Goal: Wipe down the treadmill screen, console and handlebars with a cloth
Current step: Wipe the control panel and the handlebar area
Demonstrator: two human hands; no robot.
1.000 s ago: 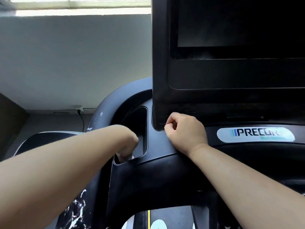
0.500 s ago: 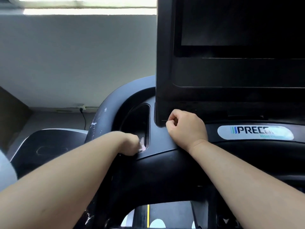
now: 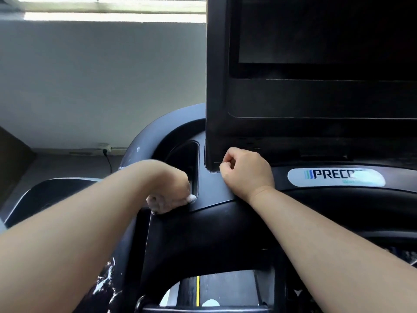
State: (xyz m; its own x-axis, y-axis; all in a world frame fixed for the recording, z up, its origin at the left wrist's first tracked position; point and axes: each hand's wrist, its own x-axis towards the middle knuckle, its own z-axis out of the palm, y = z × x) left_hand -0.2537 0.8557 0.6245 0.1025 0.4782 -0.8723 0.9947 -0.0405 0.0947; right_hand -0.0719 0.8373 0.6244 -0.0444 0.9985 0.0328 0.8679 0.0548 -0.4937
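The black treadmill console (image 3: 214, 224) fills the lower middle, with its dark screen (image 3: 327, 30) standing tall at the upper right. My left hand (image 3: 171, 193) is closed on a small white cloth (image 3: 191, 198), pressed on the console's front lip at the near end of the cup-holder recess (image 3: 187, 163). Only a bit of cloth shows past the fingers. My right hand (image 3: 246, 170) rests as a fist on the console at the screen housing's lower left corner. The curved left handlebar (image 3: 144, 145) arcs behind my left arm.
A white logo badge (image 3: 336, 177) sits right of my right hand. A grey wall (image 3: 101, 75) with a plugged-in socket (image 3: 105, 147) lies behind. The treadmill belt with a yellow line (image 3: 198, 288) shows below the console. A neighbouring machine's dark shroud (image 3: 45, 195) is at left.
My left hand with the cloth came up out of the cup-holder recess and slid onto the console's front lip. My right hand stayed in place.
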